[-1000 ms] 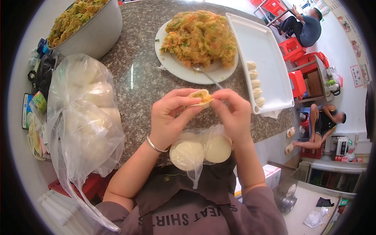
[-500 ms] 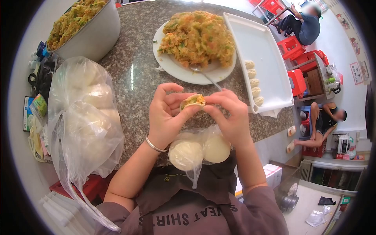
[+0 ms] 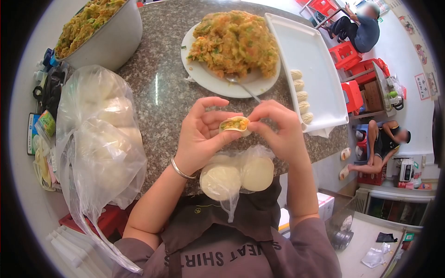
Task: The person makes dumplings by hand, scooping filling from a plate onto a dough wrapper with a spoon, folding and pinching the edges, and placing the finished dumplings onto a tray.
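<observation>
A dumpling (image 3: 235, 124), its pale wrapper folded part-way round orange and green filling, sits between my two hands. My left hand (image 3: 201, 127) cradles it, thumb along the near side and fingers behind. The fingertips of my right hand (image 3: 276, 127) pinch the wrapper's right end. Just below, stacks of round dumpling wrappers (image 3: 257, 173) lie in a clear plastic bag by the counter's edge. Beyond my hands is a white plate (image 3: 204, 78) heaped with chopped filling (image 3: 234, 44), and a spoon (image 3: 244, 87) rests in it.
On the right stands a white tray (image 3: 308, 51) with several finished dumplings (image 3: 302, 96) in a row. A large plastic bag of wrappers (image 3: 104, 134) lies left, below a metal pot (image 3: 111, 39) of filling. Two people sit beyond the counter, near red stools (image 3: 345, 55).
The dumpling has shifted slightly right and turned, so more filling shows. My right hand has moved a little to the right, its fingers still at the wrapper's end.
</observation>
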`<state>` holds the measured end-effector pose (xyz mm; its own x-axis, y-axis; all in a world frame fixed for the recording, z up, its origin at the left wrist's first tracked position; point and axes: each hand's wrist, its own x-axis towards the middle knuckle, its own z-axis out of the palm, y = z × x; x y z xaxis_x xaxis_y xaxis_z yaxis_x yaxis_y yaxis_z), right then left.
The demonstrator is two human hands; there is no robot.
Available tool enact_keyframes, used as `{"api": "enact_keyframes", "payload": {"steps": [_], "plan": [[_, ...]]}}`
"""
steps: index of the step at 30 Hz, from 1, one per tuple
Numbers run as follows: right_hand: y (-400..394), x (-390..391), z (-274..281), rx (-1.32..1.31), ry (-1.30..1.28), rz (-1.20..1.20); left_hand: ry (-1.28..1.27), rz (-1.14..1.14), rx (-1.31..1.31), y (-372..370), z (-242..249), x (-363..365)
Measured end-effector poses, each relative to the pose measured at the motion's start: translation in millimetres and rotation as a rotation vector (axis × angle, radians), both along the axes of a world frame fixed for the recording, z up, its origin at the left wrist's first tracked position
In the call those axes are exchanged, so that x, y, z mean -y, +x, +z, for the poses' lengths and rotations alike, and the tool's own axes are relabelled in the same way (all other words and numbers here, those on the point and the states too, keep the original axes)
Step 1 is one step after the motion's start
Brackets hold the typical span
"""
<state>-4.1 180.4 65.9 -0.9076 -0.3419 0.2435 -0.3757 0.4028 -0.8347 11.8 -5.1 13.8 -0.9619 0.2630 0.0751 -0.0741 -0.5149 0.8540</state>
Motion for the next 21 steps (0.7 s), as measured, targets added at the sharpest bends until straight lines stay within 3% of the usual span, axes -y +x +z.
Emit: {"api": "enact_keyframes", "payload": {"steps": [7,11,13,17,21], "plan": [[3,3,-11,-0.246,0.127,-0.052,-0.203,0.143,-0.010,0,-3,-4],[2,3,-15,-0.333,0.181,-0.073,-0.192,0.137,-0.011,0,-3,-4],[1,1,-12,-0.244,0.145,-0.083,-0.051,0.129,0.044,-1,-2,-5],[-3,-8,5,0.037,0.092,0.015,-0.060,0.056,0.039,1,-2,-1],[-2,-3,4,-0.041,0.084,0.016,-0.083,0.073,-0.059,3,-5,-4]]}}
